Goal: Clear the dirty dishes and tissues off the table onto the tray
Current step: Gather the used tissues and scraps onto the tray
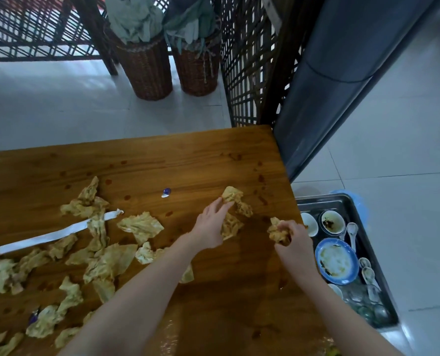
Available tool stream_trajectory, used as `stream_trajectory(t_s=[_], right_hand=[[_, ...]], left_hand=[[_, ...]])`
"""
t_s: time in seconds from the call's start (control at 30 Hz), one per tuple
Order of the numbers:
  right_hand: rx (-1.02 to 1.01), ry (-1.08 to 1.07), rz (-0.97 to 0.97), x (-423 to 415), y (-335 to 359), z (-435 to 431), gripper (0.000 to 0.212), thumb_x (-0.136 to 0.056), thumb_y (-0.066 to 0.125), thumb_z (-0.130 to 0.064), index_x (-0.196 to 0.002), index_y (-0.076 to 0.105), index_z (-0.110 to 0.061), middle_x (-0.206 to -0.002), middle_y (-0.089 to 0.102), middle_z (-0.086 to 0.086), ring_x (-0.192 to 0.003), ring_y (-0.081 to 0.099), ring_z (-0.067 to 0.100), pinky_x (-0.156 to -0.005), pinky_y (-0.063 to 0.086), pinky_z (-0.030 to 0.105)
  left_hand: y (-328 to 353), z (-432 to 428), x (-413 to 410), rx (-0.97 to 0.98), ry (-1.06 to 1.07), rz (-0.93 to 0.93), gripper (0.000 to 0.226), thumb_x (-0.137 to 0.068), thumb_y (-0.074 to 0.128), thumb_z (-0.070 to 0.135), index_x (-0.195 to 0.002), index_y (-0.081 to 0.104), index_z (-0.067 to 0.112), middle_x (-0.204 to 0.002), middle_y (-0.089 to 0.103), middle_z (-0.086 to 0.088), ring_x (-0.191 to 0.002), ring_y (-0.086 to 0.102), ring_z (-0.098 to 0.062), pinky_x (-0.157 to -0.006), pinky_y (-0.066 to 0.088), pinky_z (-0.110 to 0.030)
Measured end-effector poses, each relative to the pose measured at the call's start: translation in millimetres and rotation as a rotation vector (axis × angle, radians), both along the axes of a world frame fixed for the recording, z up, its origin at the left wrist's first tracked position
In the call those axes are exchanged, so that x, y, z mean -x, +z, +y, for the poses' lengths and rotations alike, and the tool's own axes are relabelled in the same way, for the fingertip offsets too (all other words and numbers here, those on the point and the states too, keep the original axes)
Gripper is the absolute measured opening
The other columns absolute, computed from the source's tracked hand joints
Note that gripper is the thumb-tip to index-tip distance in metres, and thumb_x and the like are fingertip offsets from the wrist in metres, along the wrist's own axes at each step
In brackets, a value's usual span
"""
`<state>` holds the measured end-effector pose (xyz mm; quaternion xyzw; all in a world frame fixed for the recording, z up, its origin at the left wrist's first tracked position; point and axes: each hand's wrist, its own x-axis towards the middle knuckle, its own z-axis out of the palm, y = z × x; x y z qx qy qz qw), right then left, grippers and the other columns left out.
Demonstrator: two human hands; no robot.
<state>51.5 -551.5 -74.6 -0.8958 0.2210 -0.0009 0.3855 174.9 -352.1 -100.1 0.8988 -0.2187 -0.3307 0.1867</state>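
Both hands on soiled tissues near the bench's right edge.

Left hand: fingertips pinch a crumpled yellow-stained tissue just ahead of it. Right hand: fingers curled tight round a balled stained tissue wad, close to the right edge of the brown wooden bench. Past that edge, right of the right hand and lower, the dark metal tray holds a blue-rimmed plate, small white bowls and spoons. Bare spotted wood ahead of both hands. Left of the left hand, loose stained tissues and a long white paper strip crowd the bench.
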Motion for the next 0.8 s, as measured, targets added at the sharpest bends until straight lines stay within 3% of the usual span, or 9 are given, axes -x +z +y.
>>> stream_trajectory(t_s=[0.13, 0.2, 0.3, 0.4, 0.47, 0.6, 0.67, 0.8], right_hand=[[-0.021, -0.024, 0.001, 3, -2, -14, 0.039, -0.073, 0.067, 0.003, -0.098, 0.055, -0.023, -0.098, 0.053, -0.001, -0.089, 0.052, 0.011, -0.075, 0.046, 0.023], [-0.022, -0.03, 0.014, 3, -4, -20, 0.038, -0.073, 0.067, 0.002, -0.098, 0.055, -0.023, -0.098, 0.054, -0.002, -0.089, 0.053, 0.01, -0.076, 0.048, 0.026], [-0.016, -0.039, 0.01, 5, -7, -26, 0.038, -0.072, 0.068, 0.003, -0.096, 0.055, -0.024, -0.095, 0.053, -0.004, -0.085, 0.052, 0.005, -0.071, 0.042, 0.017], [-0.03, -0.044, 0.012, 8, -9, -29, 0.038, -0.072, 0.069, 0.002, -0.095, 0.055, -0.025, -0.095, 0.053, -0.004, -0.086, 0.052, 0.006, -0.071, 0.044, 0.019], [-0.034, -0.044, 0.014, 10, -9, -31, 0.038, -0.072, 0.069, 0.003, -0.095, 0.055, -0.025, -0.094, 0.053, -0.002, -0.086, 0.053, 0.009, -0.073, 0.047, 0.025], [-0.034, -0.062, 0.025, 16, -8, -32, 0.038, -0.071, 0.068, 0.003, -0.094, 0.056, -0.024, -0.092, 0.053, -0.003, -0.085, 0.053, 0.009, -0.072, 0.047, 0.026], [-0.041, -0.077, 0.026, 20, -7, -31, 0.037, -0.072, 0.067, 0.003, -0.093, 0.056, -0.025, -0.092, 0.053, -0.004, -0.085, 0.053, 0.007, -0.072, 0.047, 0.025], [-0.044, -0.107, 0.009, 30, -3, -30, 0.033, -0.073, 0.068, 0.003, -0.093, 0.057, -0.022, -0.093, 0.054, -0.002, -0.084, 0.053, 0.005, -0.069, 0.044, 0.018]], left_hand=[[-14, -13, -22, -0.164, -0.261, -0.034, 0.123, -0.076, 0.073, 0.001, -0.143, -0.02, 0.047, -0.152, -0.035, 0.004, -0.141, -0.028, -0.034, -0.113, -0.003, -0.06], [-19, -17, -31, -0.204, -0.315, -0.043, 0.126, -0.075, 0.077, 0.006, -0.142, -0.021, 0.05, -0.15, -0.039, 0.003, -0.139, -0.031, -0.032, -0.112, -0.004, -0.06], [-21, -21, -39, -0.222, -0.372, -0.025, 0.121, -0.077, 0.077, 0.012, -0.143, -0.015, 0.052, -0.151, -0.037, 0.002, -0.139, -0.031, -0.032, -0.112, -0.004, -0.06], [-17, -25, -41, -0.168, -0.381, 0.001, 0.106, -0.08, 0.073, 0.013, -0.145, 0.0, 0.054, -0.157, -0.024, 0.003, -0.144, -0.021, -0.035, -0.113, 0.002, -0.061], [-10, -27, -42, -0.106, -0.368, -0.029, 0.088, -0.081, 0.07, 0.014, -0.143, 0.018, 0.051, -0.158, -0.005, 0.002, -0.144, -0.003, -0.038, -0.111, 0.013, -0.061], [-4, -22, -34, -0.025, -0.3, -0.071, 0.052, -0.085, 0.067, 0.014, -0.128, 0.046, 0.034, -0.141, 0.025, -0.003, -0.122, 0.03, -0.031, -0.1, 0.035, -0.043], [-6, -15, -28, 0.01, -0.267, -0.074, 0.04, -0.088, 0.064, 0.01, -0.122, 0.05, 0.028, -0.131, 0.031, -0.003, -0.115, 0.036, -0.028, -0.093, 0.038, -0.034], [-6, -4, -16, 0.008, -0.142, -0.033, 0.044, -0.089, 0.059, 0.002, -0.123, 0.047, 0.027, -0.121, 0.036, -0.003, -0.119, 0.042, -0.031, -0.092, 0.044, -0.038]])
